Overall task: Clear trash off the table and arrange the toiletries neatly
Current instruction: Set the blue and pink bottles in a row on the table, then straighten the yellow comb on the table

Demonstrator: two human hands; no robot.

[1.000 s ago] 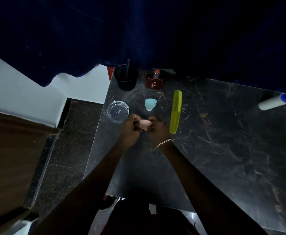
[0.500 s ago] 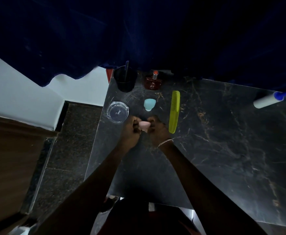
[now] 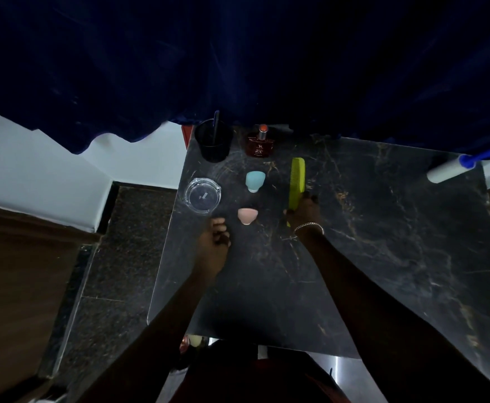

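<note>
A pink makeup sponge (image 3: 247, 215) lies alone on the black marble table (image 3: 383, 242), below a light blue sponge (image 3: 255, 180). My left hand (image 3: 216, 237) hovers just left of the pink sponge with curled fingers and nothing in it. My right hand (image 3: 302, 210) grips the near end of the yellow-green comb (image 3: 297, 181), which points away from me. A black cup (image 3: 213, 140) with a stick in it and a dark red perfume bottle (image 3: 260, 142) stand at the table's back edge. A clear glass ashtray (image 3: 203, 194) sits at the left edge.
A lint roller (image 3: 450, 169) with a blue handle lies at the back right corner. A dark blue curtain (image 3: 238, 59) hangs over the back of the table. Dark floor tiles (image 3: 113, 257) and a white wall lie to the left.
Both hands let go of the pink sponge, which now lies on the table. My right hand moved right and took hold of the comb. My left hand drew back slightly.
</note>
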